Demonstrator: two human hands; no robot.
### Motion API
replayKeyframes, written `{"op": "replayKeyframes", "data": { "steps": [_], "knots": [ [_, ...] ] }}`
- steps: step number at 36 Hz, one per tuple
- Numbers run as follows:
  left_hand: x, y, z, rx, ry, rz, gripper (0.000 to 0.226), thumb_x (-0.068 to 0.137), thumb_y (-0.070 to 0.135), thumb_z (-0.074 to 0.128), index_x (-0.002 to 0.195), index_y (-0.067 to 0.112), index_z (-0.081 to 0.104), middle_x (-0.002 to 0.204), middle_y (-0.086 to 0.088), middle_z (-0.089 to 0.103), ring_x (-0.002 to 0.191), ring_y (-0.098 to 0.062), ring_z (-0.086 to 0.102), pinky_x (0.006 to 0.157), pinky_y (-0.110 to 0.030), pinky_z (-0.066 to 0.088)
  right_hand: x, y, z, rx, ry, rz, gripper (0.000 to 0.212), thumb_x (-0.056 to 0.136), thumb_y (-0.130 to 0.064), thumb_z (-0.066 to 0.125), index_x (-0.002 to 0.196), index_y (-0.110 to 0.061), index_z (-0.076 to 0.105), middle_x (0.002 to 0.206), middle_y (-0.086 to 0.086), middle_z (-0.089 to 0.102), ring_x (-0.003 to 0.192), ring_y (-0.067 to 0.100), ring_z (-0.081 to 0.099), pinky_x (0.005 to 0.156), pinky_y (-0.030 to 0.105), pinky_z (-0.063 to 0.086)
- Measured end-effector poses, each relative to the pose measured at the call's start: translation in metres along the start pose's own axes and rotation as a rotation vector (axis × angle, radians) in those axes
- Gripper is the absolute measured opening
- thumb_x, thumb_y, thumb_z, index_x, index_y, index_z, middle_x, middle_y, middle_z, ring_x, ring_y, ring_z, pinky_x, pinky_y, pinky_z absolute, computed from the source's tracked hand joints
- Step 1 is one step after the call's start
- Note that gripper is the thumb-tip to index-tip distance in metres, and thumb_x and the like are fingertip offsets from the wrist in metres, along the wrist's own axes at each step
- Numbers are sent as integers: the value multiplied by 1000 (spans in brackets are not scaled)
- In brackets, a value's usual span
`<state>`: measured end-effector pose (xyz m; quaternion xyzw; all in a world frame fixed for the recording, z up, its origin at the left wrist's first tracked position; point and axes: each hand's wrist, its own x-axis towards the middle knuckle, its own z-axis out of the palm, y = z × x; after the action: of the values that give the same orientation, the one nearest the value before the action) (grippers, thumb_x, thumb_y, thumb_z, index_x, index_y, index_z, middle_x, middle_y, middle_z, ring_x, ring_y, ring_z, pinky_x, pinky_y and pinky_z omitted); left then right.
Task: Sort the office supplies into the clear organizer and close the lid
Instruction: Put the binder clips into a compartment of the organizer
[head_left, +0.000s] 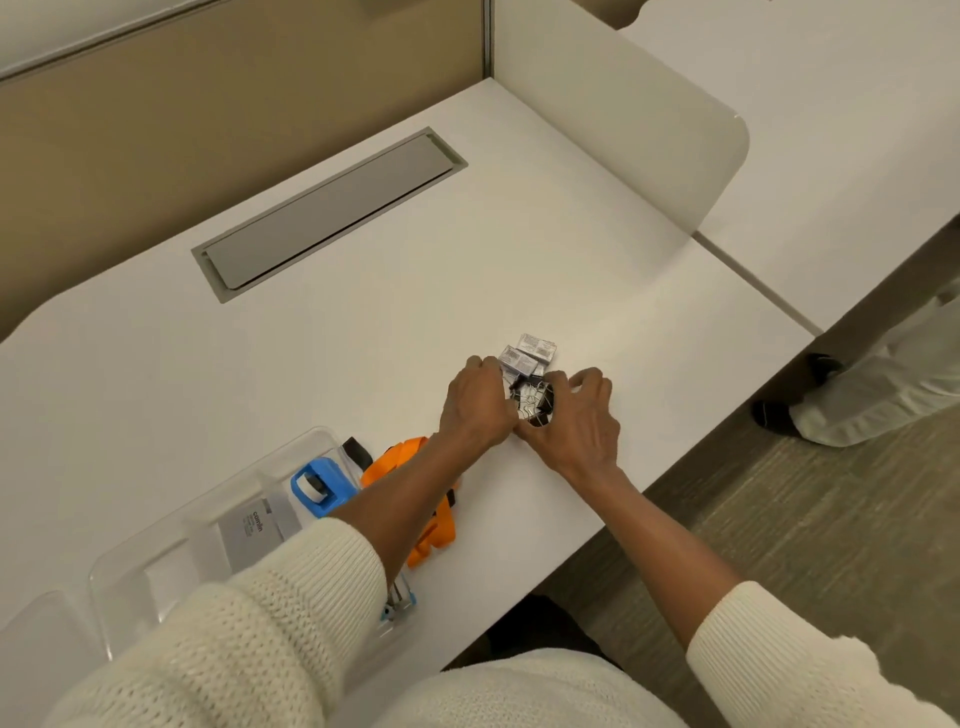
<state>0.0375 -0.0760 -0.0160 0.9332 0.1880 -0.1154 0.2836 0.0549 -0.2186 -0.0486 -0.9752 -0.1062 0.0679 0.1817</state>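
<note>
Organizer (156, 540) sits open at near left on the desk (363, 322); I see a blue tape dispenser (319, 486) and a grey box (249, 530) already in its compartments. Orange scissors (415, 493) lie just outside. Task looks partly done, lid not closed. Left hand (475, 402) and right hand (576, 421) cup binder clips (532, 400), staple boxes (527, 356) just beyond.

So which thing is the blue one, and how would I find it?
Look at the clear organizer at the white desk's near left. The blue tape dispenser sits in its far end compartment, beside the orange item lying outside. It alone is blue with a white roll inside.
</note>
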Motion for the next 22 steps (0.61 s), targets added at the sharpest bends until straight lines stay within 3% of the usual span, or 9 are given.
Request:
{"op": "replayKeyframes", "data": {
  "steps": [6, 11, 15, 22],
  "knots": [
    [7, 5, 11, 16, -24, 63, 43, 86, 14, 68, 126, 8, 57, 125, -12, 50, 106, -32, 59, 80, -35, 46, 3, 9, 1, 89, -56, -11, 55, 74, -43, 79, 120, -26, 54, 109, 2, 42, 105, 23, 47, 58, 32, 44],
    [4, 7, 16, 59, -33, 108, 48, 84, 17, 74, 128, 10, 57, 128, -10, 47, 109, -30, 56, 85, -45, 56, 8, 23, -7, 129, -107, -14, 50, 72, -39, 78, 115, -29, 55, 106, 0, 42, 98, 22, 48, 62, 32, 44],
    [1, 8, 21, 138, -28, 173, 49, 85, 16, 77, 129, 13, 55, 133, -8, 44, 115, -28, 51, 76, -36, 50, 14, 32, -13, 130, -172, -24, 48, 67, -37, 78, 109, -34, 54, 104, -1, 44, 95, 22, 50, 66, 32, 46],
    [2, 4, 25, 115, -4, 216, 25, 90, 7, 74, 111, 12, 60, 126, -8, 51, 101, -27, 55, 76, -38, 54, 17, 32, -16, 87, -169, -43, 44, 69, -36, 78, 107, -35, 55, 102, -2, 45, 91, 22, 50, 63, 32, 43]
  ]
}}
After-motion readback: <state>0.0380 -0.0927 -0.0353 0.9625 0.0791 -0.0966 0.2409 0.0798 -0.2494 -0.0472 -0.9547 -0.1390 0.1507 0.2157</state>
